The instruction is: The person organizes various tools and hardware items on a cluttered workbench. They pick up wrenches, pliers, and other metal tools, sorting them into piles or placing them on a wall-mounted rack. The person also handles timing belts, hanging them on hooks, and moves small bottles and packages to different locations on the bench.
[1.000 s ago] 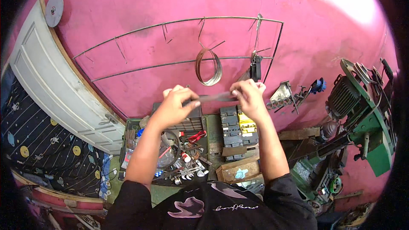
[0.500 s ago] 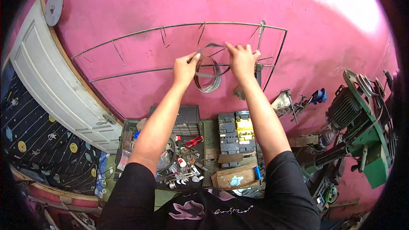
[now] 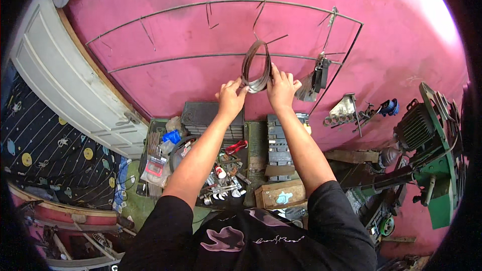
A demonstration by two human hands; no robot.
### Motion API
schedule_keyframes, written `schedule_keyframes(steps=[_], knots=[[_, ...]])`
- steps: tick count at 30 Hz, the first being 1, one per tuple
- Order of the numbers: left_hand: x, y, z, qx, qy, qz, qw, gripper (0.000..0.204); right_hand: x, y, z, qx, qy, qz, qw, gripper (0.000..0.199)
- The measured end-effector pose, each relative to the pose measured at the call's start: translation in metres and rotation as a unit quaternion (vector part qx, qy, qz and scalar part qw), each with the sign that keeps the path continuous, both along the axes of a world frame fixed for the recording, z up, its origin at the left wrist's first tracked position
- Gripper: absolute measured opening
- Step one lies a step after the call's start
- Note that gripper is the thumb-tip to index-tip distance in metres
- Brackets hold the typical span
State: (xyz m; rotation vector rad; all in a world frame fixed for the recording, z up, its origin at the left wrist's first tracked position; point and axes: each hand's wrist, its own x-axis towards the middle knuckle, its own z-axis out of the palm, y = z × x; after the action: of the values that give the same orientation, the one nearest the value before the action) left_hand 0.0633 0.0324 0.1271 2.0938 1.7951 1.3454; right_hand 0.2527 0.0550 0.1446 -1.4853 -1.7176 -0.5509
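A bundle of thin, dark metal bands looped into a ring [image 3: 256, 86] hangs from a bent wire hook [image 3: 259, 17] on a metal rod frame [image 3: 211, 3] against the pink wall. My left hand [image 3: 231, 101] pinches the ring's lower left edge between thumb and fingers. On the ring's right edge is my right hand [image 3: 282, 92], its index finger stretched up along the bands and its thumb lower down. Both arms reach forward. Right of my hand, other strips and a dark flat piece [image 3: 320, 74] hang from the frame.
Below lie tools, wrenches [image 3: 221, 191] and red-handled pliers [image 3: 236, 147]. Dark cases [image 3: 208, 115] and a wooden box [image 3: 281, 194] stand on the bench. A white door [image 3: 75, 80] is at left; a green machine with a motor [image 3: 432, 170] is at right.
The loose band held above the ring now lies with the bundle. Both hands have come down to the ring's lower sides. The view has shifted, with the frame now higher and further right.
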Motion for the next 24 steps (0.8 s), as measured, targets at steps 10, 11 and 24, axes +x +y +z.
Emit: schedule_keyframes(steps=[10, 11, 24], knots=[[-0.108, -0.181, -0.147, -0.162, 0.068, 0.058, 0.983, 0.057, -0.051, -0.117, -0.128, -0.074, 0.160, 0.034, 0.984, 0.055], [-0.126, -0.205, -0.173, -0.193, 0.091, 0.083, 0.973, 0.060, -0.067, -0.137, -0.145, -0.135, 0.149, 0.061, 0.978, 0.054], [-0.243, -0.301, -0.221, -0.202, 0.214, 0.005, 0.956, 0.020, -0.210, -0.240, -0.229, -0.439, -0.233, 0.225, 0.838, 0.034]])
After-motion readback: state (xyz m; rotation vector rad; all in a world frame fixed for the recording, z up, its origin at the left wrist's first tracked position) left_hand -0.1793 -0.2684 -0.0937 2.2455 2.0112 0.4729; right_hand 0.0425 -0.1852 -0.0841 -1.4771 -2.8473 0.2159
